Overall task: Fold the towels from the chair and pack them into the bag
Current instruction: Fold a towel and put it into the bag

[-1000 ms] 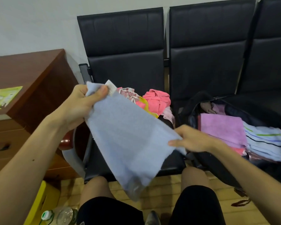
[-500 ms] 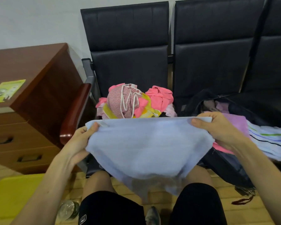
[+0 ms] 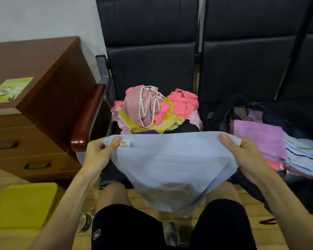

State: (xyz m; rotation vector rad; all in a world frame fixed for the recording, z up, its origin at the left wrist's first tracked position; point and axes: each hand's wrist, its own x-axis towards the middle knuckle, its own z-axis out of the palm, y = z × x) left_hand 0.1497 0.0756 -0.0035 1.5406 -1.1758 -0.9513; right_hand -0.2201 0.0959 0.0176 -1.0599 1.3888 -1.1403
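- Light blue towel [image 3: 170,165]: stretched by its top edge in front of the chair [image 3: 150,65], doubled over, lower part sagging to a loose point between the knees.
- Left hand [image 3: 98,156]: closed on the towel's left top corner, thumb pressed on the cloth just beside the small label [image 3: 125,143].
- Right hand [image 3: 246,156]: closed on the right top corner, fingers curled under the cloth and mostly hidden.
- Pile of unfolded towels [image 3: 152,109]: heaped on the chair seat, behind the stretched edge; pink, yellow and patterned pieces tangled together.
- Bag [image 3: 222,112]: open on the next seat, right of the chair, with a purple towel [image 3: 257,136] and a striped towel [image 3: 307,152] stacked at its mouth.
- Risk, uneven fold: layers at the right corner look slightly offset; likely to give crooked edges if brought together without squaring.
- Risk, slipped corner: thin pinch at the left corner; likely to let one layer drop if loosened mid-fold.
- Risk, dirtied cloth: hanging point low toward the floor [image 3: 134,197]; could brush it if lowered further.
- Risk, toppled stack: folded pieces overhang the bag's edge; could slide off if another is pushed in carelessly.
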